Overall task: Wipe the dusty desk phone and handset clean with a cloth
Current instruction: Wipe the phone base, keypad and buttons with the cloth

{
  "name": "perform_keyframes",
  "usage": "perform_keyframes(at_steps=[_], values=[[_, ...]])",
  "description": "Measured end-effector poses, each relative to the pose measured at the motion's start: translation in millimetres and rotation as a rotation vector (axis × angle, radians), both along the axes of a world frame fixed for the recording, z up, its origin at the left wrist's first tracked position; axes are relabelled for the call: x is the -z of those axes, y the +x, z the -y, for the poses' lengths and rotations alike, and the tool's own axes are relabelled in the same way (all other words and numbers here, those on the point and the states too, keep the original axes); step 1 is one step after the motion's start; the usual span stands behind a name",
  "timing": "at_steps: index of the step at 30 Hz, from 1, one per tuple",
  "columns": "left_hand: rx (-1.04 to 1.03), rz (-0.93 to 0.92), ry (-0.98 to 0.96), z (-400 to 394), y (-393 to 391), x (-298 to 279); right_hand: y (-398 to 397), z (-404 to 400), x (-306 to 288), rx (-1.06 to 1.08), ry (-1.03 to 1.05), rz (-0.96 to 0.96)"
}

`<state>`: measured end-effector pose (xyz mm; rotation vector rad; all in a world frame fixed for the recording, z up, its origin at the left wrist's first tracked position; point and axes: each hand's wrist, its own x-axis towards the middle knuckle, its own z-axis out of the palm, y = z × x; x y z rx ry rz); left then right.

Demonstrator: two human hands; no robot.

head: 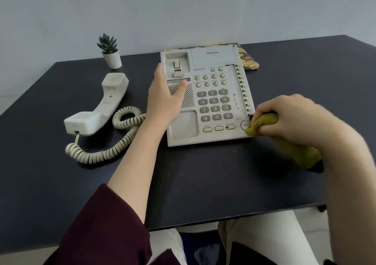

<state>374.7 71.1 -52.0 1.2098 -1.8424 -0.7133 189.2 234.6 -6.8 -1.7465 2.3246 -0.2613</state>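
Nearest the camera, seen from the head view, a dark maroon sleeve (105,230) covers the person's left forearm, which reaches forward across a dark desk (203,179). Pale trousers show below the desk's near edge.

Left hand (164,100): it lies flat on the left part of the desk phone (207,95), fingers straight and relaxed over the speaker grille, thumb along the phone's left edge. It seems to be steadying the phone, not gripping it.

Right hand (293,118): its fingers are curled round a bunched olive-green cloth (264,124), pressing the cloth's front end against the phone's near right corner, just beside the round volume button. The rest of the cloth trails back under the wrist onto the desk.

Beige and angular, the phone sits mid-desk with its number keys facing up. Its cradle is empty. Grime still shows on the vertical strip to the right of the keypad, beside the column of small dark buttons.

Its handset (97,106) lies face up on the desk to the left of the phone, apart from it, joined by a coiled cord (109,140) that loops toward the phone's left side.

Farther back stand a small potted succulent (110,51) and, behind the phone, a patterned brown-and-yellow item (249,58), only partly visible.

Judging progress: wiping of the phone body looks underway at one corner, with the dirty strip still to do. Neither hand is on the handset; whether it has been cleaned cannot be told.
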Motion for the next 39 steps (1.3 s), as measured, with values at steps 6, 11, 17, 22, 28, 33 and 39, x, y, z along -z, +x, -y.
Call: perform_keyframes(at_steps=[6, 11, 17, 22, 28, 33, 39], values=[[-0.008, -0.027, -0.011, 0, -1, 1, 8, -2, 1, 0.037, -0.162, -0.079], [-0.017, -0.034, -0.020, 0, -3, 3, 41, 12, 8, -0.254, -0.180, 0.042], [-0.013, -0.053, -0.017, 0, -2, 3, 41, 17, 15, -0.384, -0.011, 0.093], [-0.011, -0.052, -0.022, 0, -2, 4, 2, 4, 8, -0.198, 0.001, 0.145], [-0.029, 0.013, -0.054, 0, -1, 5, -14, 1, 11, 0.021, -0.176, 0.088], [-0.018, -0.004, -0.058, 1, 0, 6, 25, 12, 15, -0.130, -0.362, 0.154], [-0.007, -0.001, -0.090, 1, 1, 5, 68, 30, 26, -0.418, -0.190, 0.104]])
